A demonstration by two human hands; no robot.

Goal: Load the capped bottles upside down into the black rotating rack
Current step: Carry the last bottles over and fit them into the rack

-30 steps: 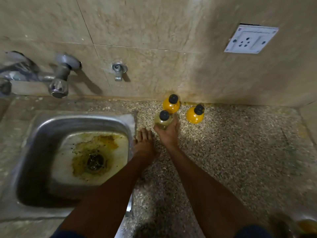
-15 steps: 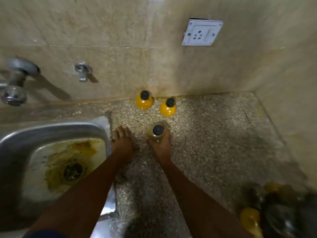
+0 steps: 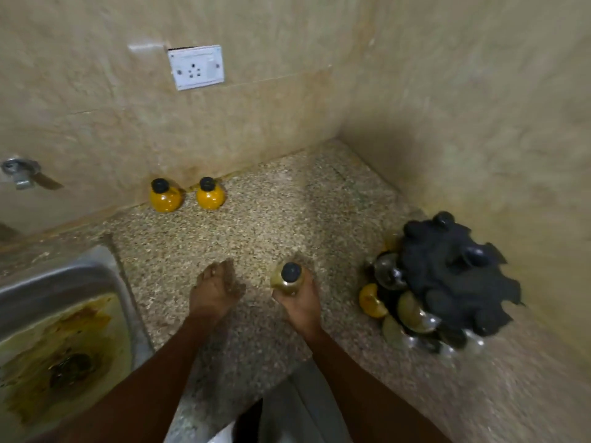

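Note:
My right hand [image 3: 300, 306] grips a pale yellow bottle with a black cap [image 3: 288, 278], held upright above the speckled counter [image 3: 275, 225]. My left hand [image 3: 216, 290] hovers beside it, fingers loosely apart, holding nothing. Two orange bottles with black caps [image 3: 165, 196] [image 3: 210, 194] stand against the back wall. The black rotating rack [image 3: 454, 279] stands at the right by the side wall, with several bottles [image 3: 412, 313] hanging bottom-up around its lower rim.
A steel sink [image 3: 64, 314] with a stained basin lies at the left. A white wall socket [image 3: 195, 67] sits above the counter and a small tap fitting [image 3: 19, 172] at the far left. The counter's front edge runs below my arms.
My right hand has carried the pale bottle away from the two orange ones, toward me and to the right. The view has swung right, bringing the black rack into sight.

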